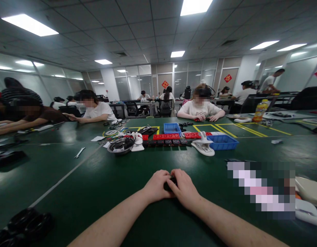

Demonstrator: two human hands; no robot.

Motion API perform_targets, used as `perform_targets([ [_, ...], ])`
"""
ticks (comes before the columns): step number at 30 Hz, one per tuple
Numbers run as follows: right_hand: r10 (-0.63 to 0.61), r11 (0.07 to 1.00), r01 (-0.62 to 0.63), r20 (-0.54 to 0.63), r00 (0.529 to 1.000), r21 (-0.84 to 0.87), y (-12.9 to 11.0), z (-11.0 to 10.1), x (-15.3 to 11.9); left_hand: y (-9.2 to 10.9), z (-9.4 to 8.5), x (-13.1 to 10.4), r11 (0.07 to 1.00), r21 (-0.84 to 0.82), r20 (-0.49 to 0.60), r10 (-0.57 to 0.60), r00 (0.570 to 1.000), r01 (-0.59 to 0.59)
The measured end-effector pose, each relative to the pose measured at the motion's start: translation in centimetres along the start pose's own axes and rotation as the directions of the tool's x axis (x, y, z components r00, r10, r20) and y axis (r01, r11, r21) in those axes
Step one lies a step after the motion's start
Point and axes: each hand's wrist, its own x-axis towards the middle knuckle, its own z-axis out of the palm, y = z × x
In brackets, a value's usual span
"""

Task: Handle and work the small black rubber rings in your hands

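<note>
Both my hands rest at the middle of the green table (117, 181), closed around a small black object (169, 185). My left hand (158, 185) wraps it from the left with curled fingers. From the other side my right hand (184, 188) covers its top and right, the thumb laid across the front. Most of the object is hidden by the fingers, so its kind cannot be made out. Beyond the hands runs a row of red socket-like blocks (166, 136) with black square pieces (168, 141) in front of it.
A white clamp (203, 145) stands by a blue bin (224, 141); behind is a blue tray (172, 128). Left lie a cable-filled dish (119, 145), a wrench (79, 153) and black cable coils (26, 223). A bottle (260, 110) stands far right. A co-worker (202, 108) sits opposite.
</note>
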Motion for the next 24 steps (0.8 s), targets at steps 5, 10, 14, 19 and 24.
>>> perform_targets([
  [5, 0.013, 1.000, -0.013, -0.021, 1.000, -0.013, 0.0, -0.1, 0.1, -0.1, -0.1, -0.1, 1.000, -0.016, -0.002, -0.011, 1.000, 0.011],
  [10, -0.019, 1.000, 0.019, 0.001, 1.000, -0.020, -0.1, -0.6, 0.3, 0.1, -0.3, -0.1, 0.999, -0.018, -0.006, -0.031, 1.000, 0.031],
  [14, -0.070, 0.997, 0.069, 0.010, 0.998, 0.035, -0.3, -1.0, 0.3, 0.1, -0.5, 0.0, 0.998, -0.039, 0.012, -0.039, 0.999, 0.040],
  [19, -0.230, 0.961, 0.223, 0.021, 0.973, 0.162, -0.6, -1.3, 0.1, -0.5, -0.4, 0.0, 0.998, -0.056, 0.044, -0.011, 0.999, 0.013],
  [24, -0.392, 0.894, 0.370, 0.042, 0.919, 0.254, -0.8, -0.9, -0.3, -1.0, -0.2, 0.1, 0.998, -0.036, 0.088, 0.050, 0.995, -0.047],
])
